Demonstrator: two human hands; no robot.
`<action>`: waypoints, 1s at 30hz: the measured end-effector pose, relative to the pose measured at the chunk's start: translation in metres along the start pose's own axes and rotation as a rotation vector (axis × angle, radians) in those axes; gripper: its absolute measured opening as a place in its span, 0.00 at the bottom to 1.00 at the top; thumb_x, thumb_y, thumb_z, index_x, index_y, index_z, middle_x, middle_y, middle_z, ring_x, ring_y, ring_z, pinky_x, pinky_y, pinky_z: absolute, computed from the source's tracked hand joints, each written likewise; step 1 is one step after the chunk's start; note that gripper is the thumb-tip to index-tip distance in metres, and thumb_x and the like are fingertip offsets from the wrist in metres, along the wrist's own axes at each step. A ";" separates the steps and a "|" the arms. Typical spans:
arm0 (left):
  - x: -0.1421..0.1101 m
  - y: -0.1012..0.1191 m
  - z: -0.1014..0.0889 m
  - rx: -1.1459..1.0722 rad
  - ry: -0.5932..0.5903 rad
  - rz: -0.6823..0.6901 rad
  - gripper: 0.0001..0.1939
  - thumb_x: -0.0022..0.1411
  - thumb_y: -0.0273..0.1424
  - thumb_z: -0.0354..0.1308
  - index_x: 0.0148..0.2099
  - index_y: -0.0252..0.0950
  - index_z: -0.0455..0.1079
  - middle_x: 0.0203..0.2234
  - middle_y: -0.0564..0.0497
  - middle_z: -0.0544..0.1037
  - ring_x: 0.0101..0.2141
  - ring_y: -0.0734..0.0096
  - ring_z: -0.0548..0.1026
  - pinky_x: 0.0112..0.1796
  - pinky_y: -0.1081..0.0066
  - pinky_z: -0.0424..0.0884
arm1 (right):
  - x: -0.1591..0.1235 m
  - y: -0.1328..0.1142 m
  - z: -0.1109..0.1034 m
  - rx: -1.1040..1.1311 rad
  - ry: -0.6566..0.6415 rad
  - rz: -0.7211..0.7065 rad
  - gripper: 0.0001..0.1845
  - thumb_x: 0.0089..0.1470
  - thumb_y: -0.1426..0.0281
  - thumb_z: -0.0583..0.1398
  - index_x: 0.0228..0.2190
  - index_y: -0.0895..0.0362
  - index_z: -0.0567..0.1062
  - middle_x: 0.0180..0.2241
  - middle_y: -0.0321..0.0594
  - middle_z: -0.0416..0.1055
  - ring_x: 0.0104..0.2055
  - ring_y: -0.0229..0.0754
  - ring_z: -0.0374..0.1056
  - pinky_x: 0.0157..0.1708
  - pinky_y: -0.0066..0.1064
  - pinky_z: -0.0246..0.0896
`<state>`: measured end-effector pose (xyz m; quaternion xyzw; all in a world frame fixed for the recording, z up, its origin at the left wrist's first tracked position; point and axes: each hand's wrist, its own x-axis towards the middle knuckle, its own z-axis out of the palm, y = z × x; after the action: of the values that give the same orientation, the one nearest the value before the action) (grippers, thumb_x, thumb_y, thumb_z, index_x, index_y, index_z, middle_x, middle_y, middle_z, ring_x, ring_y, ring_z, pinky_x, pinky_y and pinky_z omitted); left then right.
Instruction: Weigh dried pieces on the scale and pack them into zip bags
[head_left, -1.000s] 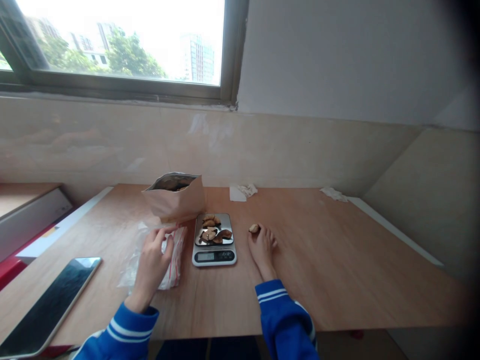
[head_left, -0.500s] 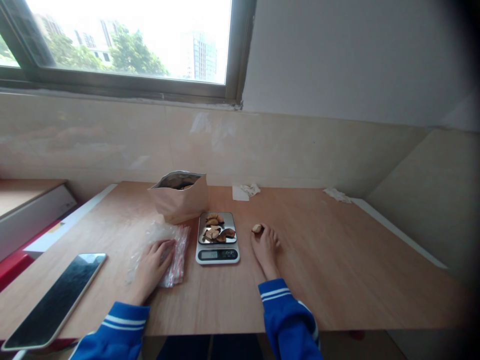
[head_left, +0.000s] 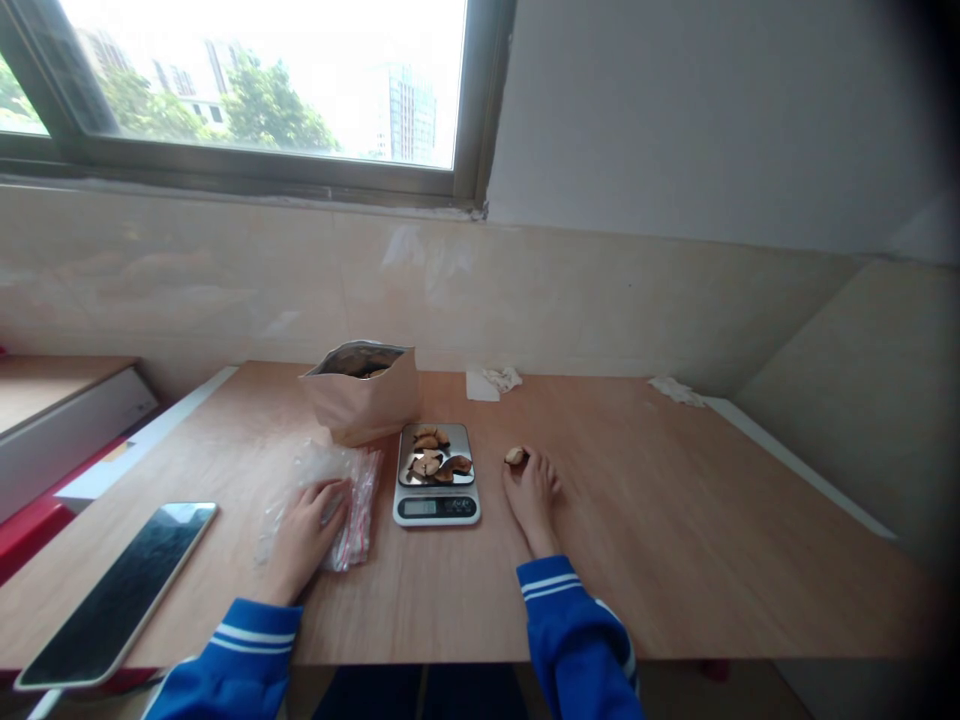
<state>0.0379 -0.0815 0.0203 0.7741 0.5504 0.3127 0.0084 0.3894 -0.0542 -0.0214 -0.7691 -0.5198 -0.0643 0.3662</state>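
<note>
My left hand (head_left: 309,530) lies on a stack of clear zip bags (head_left: 358,510) with red-striped edges, its fingers loosely bent and resting over the plastic. My right hand (head_left: 534,490) rests on the table to the right of the scale, pinching a dried brown slice (head_left: 515,456) between thumb and forefinger. Between the hands stands a white digital kitchen scale (head_left: 437,510). Several similar dried slices (head_left: 426,465) lie on its mirrored plate. The display digits are too faint to read. Behind the zip bags, an open brown paper pouch (head_left: 367,405) with a silvery lining holds more slices.
A large phone (head_left: 120,595) with a dark screen lies at the left, a cable at its near end. Crumpled tissue (head_left: 502,379) and a white card (head_left: 480,386) sit by the wall. Another crumpled tissue (head_left: 676,391) is farther right. The wooden table (head_left: 675,560) meets a tiled wall.
</note>
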 end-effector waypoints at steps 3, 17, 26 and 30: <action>-0.002 0.001 -0.002 0.003 0.057 0.003 0.15 0.63 0.37 0.50 0.49 0.40 0.71 0.43 0.46 0.76 0.44 0.59 0.73 0.46 0.58 0.70 | 0.000 0.001 0.000 0.019 0.000 -0.011 0.18 0.54 0.66 0.55 0.46 0.58 0.66 0.45 0.50 0.69 0.50 0.53 0.60 0.45 0.38 0.49; -0.004 0.007 -0.006 0.039 0.190 -0.010 0.16 0.64 0.37 0.50 0.51 0.42 0.70 0.45 0.46 0.73 0.43 0.58 0.70 0.47 0.57 0.68 | -0.001 0.001 0.001 0.035 -0.002 -0.009 0.18 0.54 0.66 0.55 0.46 0.59 0.66 0.45 0.50 0.69 0.49 0.52 0.61 0.45 0.38 0.49; -0.008 0.010 -0.006 0.143 0.275 -0.041 0.15 0.64 0.36 0.51 0.51 0.43 0.72 0.44 0.45 0.72 0.43 0.57 0.70 0.46 0.55 0.63 | -0.001 0.000 0.001 0.041 0.003 -0.009 0.18 0.55 0.65 0.54 0.46 0.59 0.66 0.44 0.49 0.69 0.49 0.52 0.61 0.44 0.38 0.50; -0.008 0.010 -0.007 0.130 0.276 -0.004 0.14 0.64 0.35 0.50 0.47 0.43 0.73 0.41 0.46 0.74 0.40 0.60 0.70 0.45 0.59 0.63 | -0.001 -0.002 0.000 0.057 0.021 -0.006 0.19 0.56 0.62 0.54 0.46 0.59 0.67 0.44 0.50 0.69 0.49 0.53 0.60 0.43 0.38 0.50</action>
<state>0.0413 -0.0950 0.0257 0.7215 0.5671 0.3798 -0.1169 0.3876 -0.0544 -0.0207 -0.7562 -0.5197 -0.0586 0.3933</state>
